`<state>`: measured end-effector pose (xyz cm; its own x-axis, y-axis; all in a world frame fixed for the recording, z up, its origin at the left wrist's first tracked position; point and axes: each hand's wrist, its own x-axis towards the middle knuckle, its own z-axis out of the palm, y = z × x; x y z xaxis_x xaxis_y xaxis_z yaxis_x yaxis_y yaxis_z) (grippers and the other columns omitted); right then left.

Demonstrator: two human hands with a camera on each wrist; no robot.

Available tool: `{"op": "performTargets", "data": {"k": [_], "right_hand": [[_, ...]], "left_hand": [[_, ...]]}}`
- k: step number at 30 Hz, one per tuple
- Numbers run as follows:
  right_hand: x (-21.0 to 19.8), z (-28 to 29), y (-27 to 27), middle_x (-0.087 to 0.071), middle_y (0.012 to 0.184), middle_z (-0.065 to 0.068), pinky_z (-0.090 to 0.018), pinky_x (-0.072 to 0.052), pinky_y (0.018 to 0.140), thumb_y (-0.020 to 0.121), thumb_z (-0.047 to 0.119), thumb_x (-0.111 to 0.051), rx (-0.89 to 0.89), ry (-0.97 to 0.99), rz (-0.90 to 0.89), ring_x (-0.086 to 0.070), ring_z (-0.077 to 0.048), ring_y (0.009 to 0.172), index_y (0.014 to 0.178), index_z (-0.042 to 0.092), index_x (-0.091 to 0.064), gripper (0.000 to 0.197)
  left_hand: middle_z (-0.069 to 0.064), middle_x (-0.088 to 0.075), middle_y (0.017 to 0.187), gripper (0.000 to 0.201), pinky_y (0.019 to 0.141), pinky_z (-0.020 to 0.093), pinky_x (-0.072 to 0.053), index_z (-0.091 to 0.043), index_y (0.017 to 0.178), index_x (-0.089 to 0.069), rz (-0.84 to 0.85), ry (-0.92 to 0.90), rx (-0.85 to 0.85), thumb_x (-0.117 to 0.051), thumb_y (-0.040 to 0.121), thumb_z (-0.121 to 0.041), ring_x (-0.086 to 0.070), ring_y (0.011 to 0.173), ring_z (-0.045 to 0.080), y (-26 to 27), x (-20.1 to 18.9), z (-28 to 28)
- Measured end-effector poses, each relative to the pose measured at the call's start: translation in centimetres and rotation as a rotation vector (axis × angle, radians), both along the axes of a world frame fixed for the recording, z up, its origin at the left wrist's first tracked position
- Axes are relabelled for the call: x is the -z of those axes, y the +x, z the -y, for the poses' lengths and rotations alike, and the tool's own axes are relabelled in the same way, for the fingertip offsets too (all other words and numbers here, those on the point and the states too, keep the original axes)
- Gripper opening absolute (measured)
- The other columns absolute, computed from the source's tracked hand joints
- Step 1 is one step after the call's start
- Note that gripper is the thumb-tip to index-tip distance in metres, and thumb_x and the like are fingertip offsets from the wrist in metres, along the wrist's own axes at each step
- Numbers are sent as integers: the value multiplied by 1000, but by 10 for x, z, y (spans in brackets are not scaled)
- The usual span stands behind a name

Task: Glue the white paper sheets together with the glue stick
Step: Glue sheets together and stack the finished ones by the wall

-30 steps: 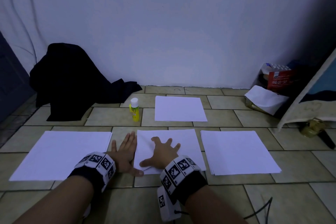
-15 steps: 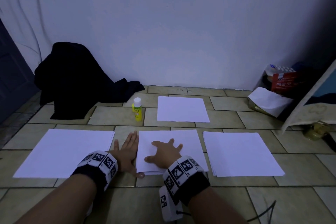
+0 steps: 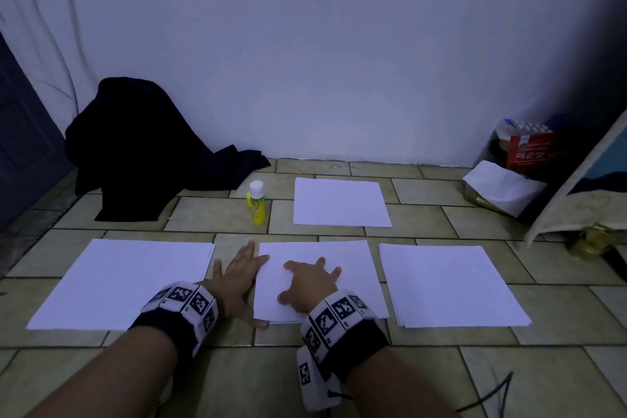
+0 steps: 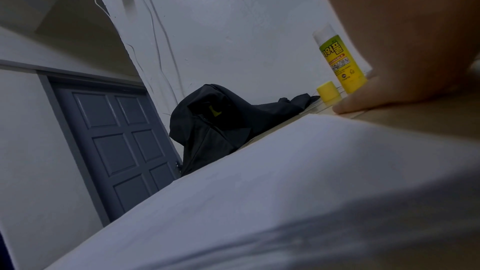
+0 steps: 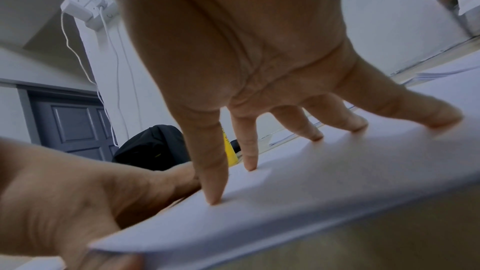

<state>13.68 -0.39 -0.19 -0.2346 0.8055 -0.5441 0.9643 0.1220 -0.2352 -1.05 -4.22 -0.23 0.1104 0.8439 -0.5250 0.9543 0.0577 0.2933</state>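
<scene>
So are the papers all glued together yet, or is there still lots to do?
Not all. The glue stick stands uncapped, its yellow cap beside it, so gluing has probably started. In hand: the right hand presses its spread fingertips on the middle sheets while the left hand lies flat at their left edge. Left: stacks on the left and right lie untouched.

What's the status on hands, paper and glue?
Right hand spread, fingertips pressing middle paper stack. Left hand flat on floor against its left edge. Glue stick upright beyond, untouched. Nothing blocking.
</scene>
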Motion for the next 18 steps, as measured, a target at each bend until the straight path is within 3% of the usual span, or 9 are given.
{"op": "performTargets", "data": {"k": [3,6,7,8,9,11,13,18], "right_hand": [[4,1,-6,-21,153,-16,-69,-14,107,80,43,-64,53,4,17,-3,-43,142,137,45,-29,67],[5,1,-4,-15,152,-22,-67,-13,108,81,42,-66,60,11,7,-2,-44,142,138,43,-27,69],[5,1,-3,-16,151,-22,-67,-13,108,81,42,-66,56,13,11,-3,-44,142,138,42,-26,70],[5,0,-2,-15,151,-23,-67,-13,109,81,43,-67,52,11,16,-4,-45,142,139,42,-26,71],[5,0,-2,-15,151,-23,-67,-13,109,81,44,-67,49,9,18,-4,-45,142,139,41,-25,72],[4,0,-1,-12,151,-23,-67,-13,110,82,45,-67,47,4,14,-3,-46,141,141,40,-24,73],[3,1,-1,-12,151,-23,-67,-13,110,81,44,-69,46,11,8,-2,-45,142,140,40,-24,74],[2,1,-5,-16,152,-27,-68,-13,108,84,37,-66,8,6,49,0,-42,143,141,35,-21,72]], "left_hand": [[1,35,154,135,115,49,15,-27,151,14,17,-55,29,-80,60,-59,29,142,16,-7,-3,-3],[-3,35,153,165,115,48,15,-29,151,15,43,-118,83,-60,18,-90,29,142,15,-14,-11,-7],[-4,34,154,167,115,48,14,-30,152,13,50,-126,75,-54,13,-95,28,143,16,-15,-13,-8],[-4,33,154,161,116,48,12,-29,152,11,46,-125,57,-53,20,-96,25,144,17,-14,-14,-9],[-2,34,154,147,117,49,10,-27,153,8,35,-111,30,-56,38,-94,21,146,18,-11,-13,-9],[0,36,153,111,119,51,5,-23,154,2,-7,-45,-17,-56,75,-74,15,148,19,1,-10,-8],[-2,37,153,105,117,56,0,-18,154,3,-90,0,-8,-57,82,-65,17,147,19,10,-5,-7],[1,29,157,115,115,59,1,-11,152,15,-187,-35,48,-63,82,-59,24,145,24,16,-5,-7]]}}
